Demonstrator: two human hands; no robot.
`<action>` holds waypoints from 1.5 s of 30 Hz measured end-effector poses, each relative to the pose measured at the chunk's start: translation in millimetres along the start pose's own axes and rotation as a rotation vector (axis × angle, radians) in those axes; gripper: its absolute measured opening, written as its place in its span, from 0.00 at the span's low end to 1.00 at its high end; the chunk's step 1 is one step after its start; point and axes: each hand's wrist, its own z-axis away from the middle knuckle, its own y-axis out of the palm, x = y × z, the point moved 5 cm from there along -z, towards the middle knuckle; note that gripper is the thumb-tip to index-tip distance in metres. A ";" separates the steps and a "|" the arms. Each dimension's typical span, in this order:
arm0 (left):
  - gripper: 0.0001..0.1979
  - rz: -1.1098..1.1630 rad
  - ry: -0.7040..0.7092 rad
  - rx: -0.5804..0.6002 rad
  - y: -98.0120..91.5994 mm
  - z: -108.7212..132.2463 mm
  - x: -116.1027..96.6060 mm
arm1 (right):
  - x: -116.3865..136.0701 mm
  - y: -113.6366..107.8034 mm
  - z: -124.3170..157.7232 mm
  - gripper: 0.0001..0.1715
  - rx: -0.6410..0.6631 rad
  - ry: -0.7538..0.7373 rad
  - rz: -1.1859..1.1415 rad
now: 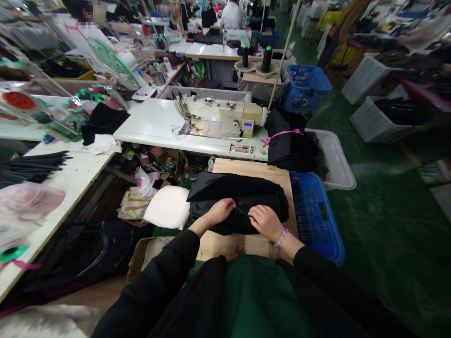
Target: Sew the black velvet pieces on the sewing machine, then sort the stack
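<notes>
A thick bundle of folded black fabric [236, 185] lies on a pale wooden board [243, 244] in front of me. Both hands are over its near side, a short gap apart. Between them runs a thin dark strip [241, 212], cloth or cord, I cannot tell which. My left hand [221, 211] pinches its left end with closed fingers. At the other end, my right hand [265, 219], with a purple bracelet at the wrist, has its fingers curled onto the strip and fabric. The fingertips are partly hidden.
Beyond the board stands a sewing machine [225, 115] on a white table [148, 126]. A black bundle with a pink tie [287, 136] rests at its right end. A blue basket [317, 216] is right of the board, a white cushion [169, 206] left.
</notes>
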 end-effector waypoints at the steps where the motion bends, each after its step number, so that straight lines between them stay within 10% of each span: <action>1: 0.12 -0.001 0.003 -0.011 -0.9 2.8 -3.3 | -2.9 -1.0 -1.0 0.08 -0.028 0.021 0.009; 6: 0.32 -0.166 0.207 -0.056 0.3 19.3 -28.3 | -15.9 -15.7 -1.4 0.11 -0.180 0.162 0.042; 13: 0.15 0.019 -0.058 -0.155 -17.0 3.6 -2.4 | 0.9 1.4 12.0 0.08 -0.004 -0.004 0.178; 22: 0.20 0.092 0.218 -0.264 -24.1 22.2 -19.2 | -15.2 38.3 -4.9 0.10 0.161 0.081 0.072; 29: 0.12 -0.227 0.398 -0.014 -3.1 46.2 -22.5 | -37.1 22.9 -16.6 0.07 0.187 0.409 -0.212; 33: 0.25 -0.292 0.381 -0.029 9.1 52.9 -22.7 | -53.2 23.8 -23.4 0.06 0.267 0.530 -0.393; 45: 0.08 -0.152 0.370 -0.060 7.3 47.4 -23.2 | -52.8 18.2 -32.3 0.05 0.277 0.559 -0.562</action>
